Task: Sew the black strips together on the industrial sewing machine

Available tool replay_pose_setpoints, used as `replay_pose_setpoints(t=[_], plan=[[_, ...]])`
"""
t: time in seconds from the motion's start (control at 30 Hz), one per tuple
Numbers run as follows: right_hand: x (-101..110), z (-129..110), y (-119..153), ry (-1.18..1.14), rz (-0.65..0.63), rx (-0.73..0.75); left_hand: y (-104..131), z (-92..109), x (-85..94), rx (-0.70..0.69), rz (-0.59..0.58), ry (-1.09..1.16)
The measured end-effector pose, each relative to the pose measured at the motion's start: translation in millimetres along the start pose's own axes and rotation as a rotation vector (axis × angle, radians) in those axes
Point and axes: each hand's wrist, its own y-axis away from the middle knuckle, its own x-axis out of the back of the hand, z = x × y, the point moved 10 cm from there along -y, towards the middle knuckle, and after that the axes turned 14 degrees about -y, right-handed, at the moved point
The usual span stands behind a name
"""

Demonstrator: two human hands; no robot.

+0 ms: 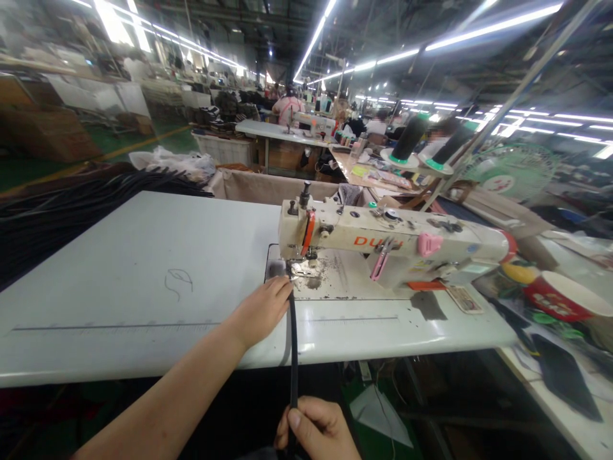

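Note:
A narrow black strap [294, 345] runs from under the needle area of a white sewing machine [345, 236] down over the table's front edge. My left hand [265, 310] rests on the tabletop just before the presser foot [301, 265]. Its fingers are close together on the strap, and its thumb is hidden. Below the table edge, my right hand [318, 425] pinches the same strap between thumb and fingers. The strap looks taut and nearly straight between the two hands.
The white sewing table [143, 268] has a ruler line along its front. Dark straps [86, 217] are heaped at the left. Behind stands a fabric-lined bin [272, 185]. At right are a red-and-white tub [565, 297], thread cones [409, 137] and a green fan [512, 169].

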Motion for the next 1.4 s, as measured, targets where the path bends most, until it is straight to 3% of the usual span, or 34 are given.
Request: replay_pose_setpoints(t=[0.23, 0.37, 0.6, 0.83, 1.0, 1.1, 1.2, 1.27, 1.33, 1.4], plan=[[1, -2, -2, 0.068, -0.036, 0.050, 1, 1, -2.5, 0.003, -0.010, -0.026], [6, -10, -5, 0.172, 0.027, 0.145, 1, 3, -1.1, -0.015, -0.015, -0.041], [10, -4, -14, 0.128, 0.099, 0.261, 0, 3, 5.8, -0.006, 0.003, -0.025], [3, 3, -10, 0.134, 0.015, 0.097, -3, 6, 14.8, -0.039, 0.019, -0.007], [-2, 7, -13, 0.148, -0.022, 0.075, -3, 4, 17.6, -0.012, 0.051, -0.059], [-11, 3, -17, 0.230, -0.078, 0.089, -3, -14, 16.6, 0.131, 0.027, -0.129], [-32, 1, -17, 0.329, -0.231, 0.045, 6, -52, 20.8, 0.374, -0.004, -0.166], [-40, 4, -15, 0.389, -0.297, -0.011, 19, -79, 33.5, 0.539, 0.045, -0.153], [-36, 7, -15, 0.467, -0.276, -0.053, 37, -98, 50.9, 0.657, 0.135, -0.104], [-24, 9, -15, 0.548, -0.207, -0.067, 53, -101, 65.4, 0.649, 0.206, -0.011]])
